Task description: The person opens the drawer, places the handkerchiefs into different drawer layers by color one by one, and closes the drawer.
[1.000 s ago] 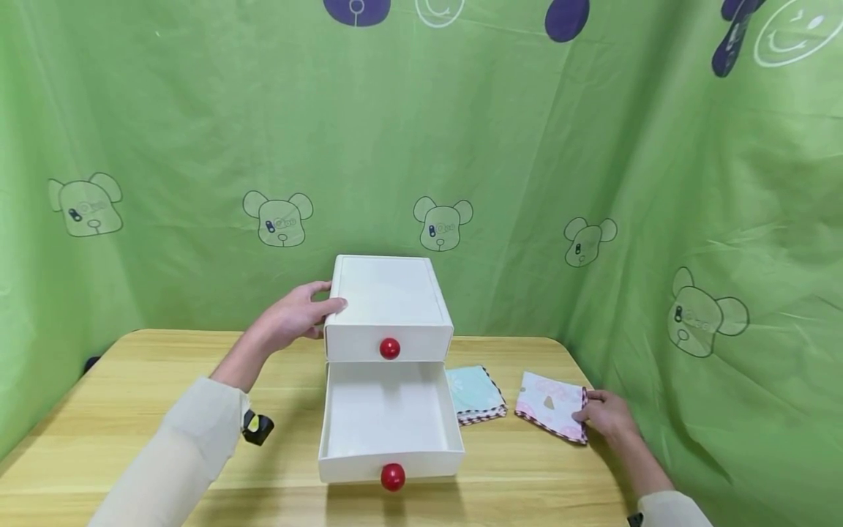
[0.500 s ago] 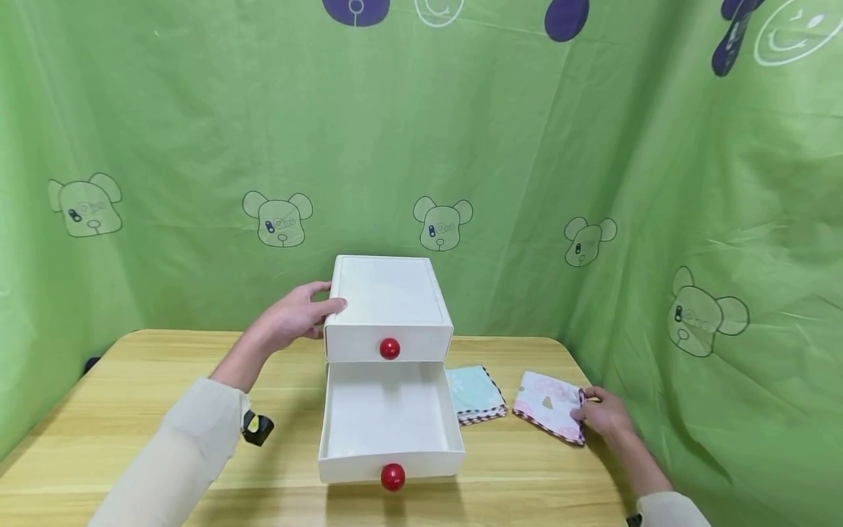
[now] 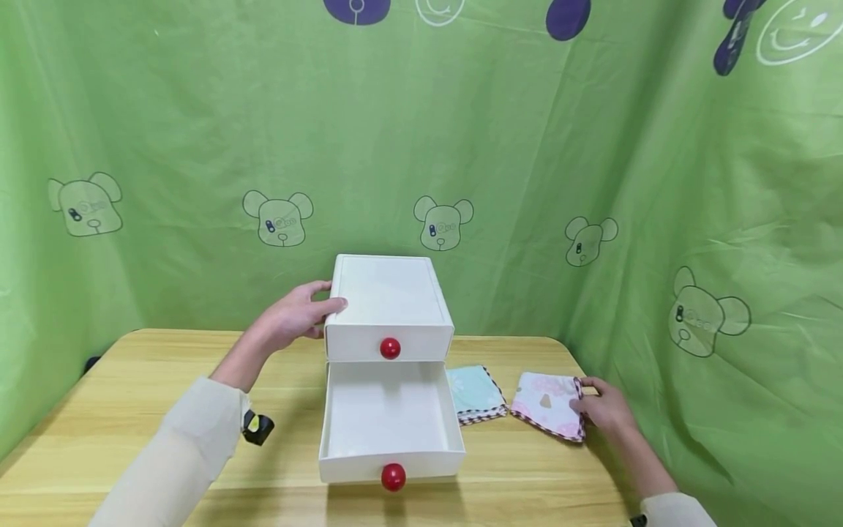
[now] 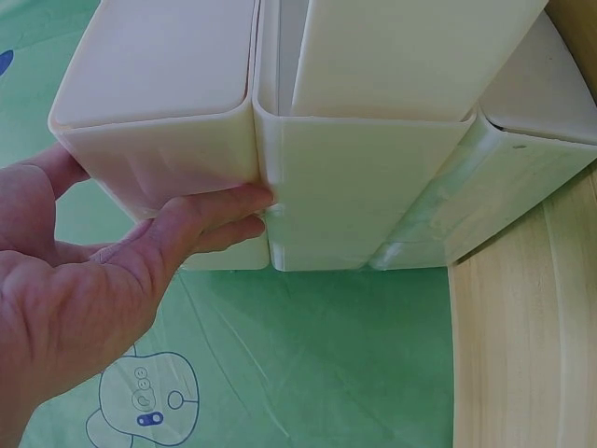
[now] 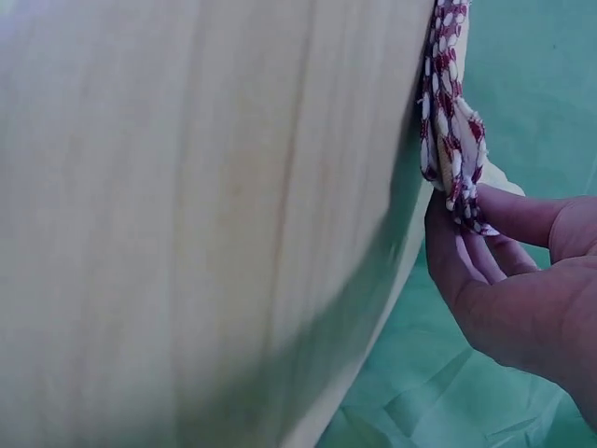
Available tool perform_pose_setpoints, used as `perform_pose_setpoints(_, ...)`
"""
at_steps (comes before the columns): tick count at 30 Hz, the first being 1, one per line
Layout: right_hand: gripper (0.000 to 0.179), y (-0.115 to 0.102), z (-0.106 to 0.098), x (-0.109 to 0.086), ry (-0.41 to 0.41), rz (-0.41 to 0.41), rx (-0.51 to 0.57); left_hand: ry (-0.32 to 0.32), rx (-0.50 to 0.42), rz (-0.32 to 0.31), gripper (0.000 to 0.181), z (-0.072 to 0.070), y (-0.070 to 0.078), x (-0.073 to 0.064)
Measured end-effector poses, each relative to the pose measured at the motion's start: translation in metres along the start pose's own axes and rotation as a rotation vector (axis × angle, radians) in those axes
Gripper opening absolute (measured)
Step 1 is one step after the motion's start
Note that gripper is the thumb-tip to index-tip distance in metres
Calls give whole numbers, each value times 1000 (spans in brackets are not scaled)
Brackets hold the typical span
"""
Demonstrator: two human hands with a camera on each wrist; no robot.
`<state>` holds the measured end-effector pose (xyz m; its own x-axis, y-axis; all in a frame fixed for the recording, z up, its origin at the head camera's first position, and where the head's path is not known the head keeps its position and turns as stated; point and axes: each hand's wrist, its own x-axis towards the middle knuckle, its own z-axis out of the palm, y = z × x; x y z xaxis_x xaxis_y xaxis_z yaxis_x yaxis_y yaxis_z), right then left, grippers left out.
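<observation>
Right hand (image 3: 604,406) pinched the pink-and-white cloth (image 3: 546,407); left hand (image 3: 296,316) held the white drawer box (image 3: 388,291)

We began at the right fingertips: thumb on one face, fingers on the other, pinching the checked edge of the folded cloth. From the right wrist we saw its red-and-white border (image 5: 452,121) bunched in layers above them. Whether the cloth lay flat or was slightly lifted, we could not tell. It was near the right edge of the wooden table (image 3: 527,476), pink patches and a small tan mark facing up.

Left side: thumb over the box's top edge, spread from the fingers, which pressed against the side wall. From the left wrist we noted two fingers lying close together along that wall.

Next outward, the box itself. Upper drawer (image 3: 356,344) closed, with a red knob (image 3: 390,348). Below it the lower drawer (image 3: 388,421) was pulled out, its white floor showing, a second red knob (image 3: 393,477) on its front. From the left wrist we made out a third tier (image 4: 546,89) beneath.

A folded light-blue cloth (image 3: 474,391) sat between the lower drawer and the pink-and-white cloth, partly hidden by the drawer. The two cloths' corners were just beside each other; contact we could not confirm.

Farther out, we recorded a pale sleeve (image 3: 187,435), a black band (image 3: 257,427) at its cuff, and a green curtain (image 3: 369,132) printed with bear heads.
</observation>
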<state>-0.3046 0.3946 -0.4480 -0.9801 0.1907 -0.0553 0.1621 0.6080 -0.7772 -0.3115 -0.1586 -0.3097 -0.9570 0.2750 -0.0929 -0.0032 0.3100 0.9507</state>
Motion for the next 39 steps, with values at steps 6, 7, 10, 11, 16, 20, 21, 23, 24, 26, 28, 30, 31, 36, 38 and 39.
perform_pose_setpoints(6, 67, -13, -4, -8, -54, -18, 55, -1, 3, 0, 82, 0, 1, 0)
perform_pose_setpoints(7, 68, -16, -4, -9, -63, -16, 77, -1, 3, 0, 82, 0, 1, 0)
perform_pose_setpoints(10, 70, -23, -6, -13, -90, 7, 129, 0, 5, 2, 81, -1, 1, 0)
perform_pose_setpoints(11, 70, -25, -6, -13, -98, 15, 143, 0, 7, 3, 81, -1, 1, -1)
perform_pose_setpoints(16, 72, -31, -7, -13, -105, 44, 170, -3, 3, 5, 81, -1, 0, -1)
perform_pose_setpoints(20, 71, -34, -8, -13, -104, 43, 181, -2, 6, 4, 81, -1, -1, 0)
perform_pose_setpoints(21, 72, -35, -8, -13, -103, 38, 178, -1, 7, 5, 81, -1, 0, 0)
perform_pose_setpoints(23, 72, -37, -9, -14, -105, 32, 193, 1, 9, 7, 81, -1, 0, 0)
perform_pose_setpoints(24, 72, -39, -10, -14, -106, 26, 201, 1, 9, 7, 80, -1, 0, 0)
perform_pose_setpoints(26, 72, -43, -11, -16, -105, 17, 206, 1, 7, 7, 80, -1, 0, 0)
perform_pose_setpoints(28, 73, -47, -13, -18, -111, -1, 218, 1, 6, 7, 80, 0, 0, 0)
perform_pose_setpoints(30, 73, -53, -15, -20, -112, -15, 219, 1, 5, 7, 80, 0, 0, 0)
perform_pose_setpoints(31, 73, -56, -16, -20, -113, -20, 219, 0, 5, 8, 80, -1, 0, 0)
perform_pose_setpoints(36, 74, -71, -21, -24, -126, -51, 226, 0, -6, 8, 79, -1, -1, 1)
perform_pose_setpoints(38, 75, -78, -22, -26, -126, -58, 221, -1, -9, 8, 79, -1, -1, 1)
perform_pose_setpoints(39, 75, -82, -22, -28, -126, -61, 221, -2, -10, 9, 79, -1, -1, 1)
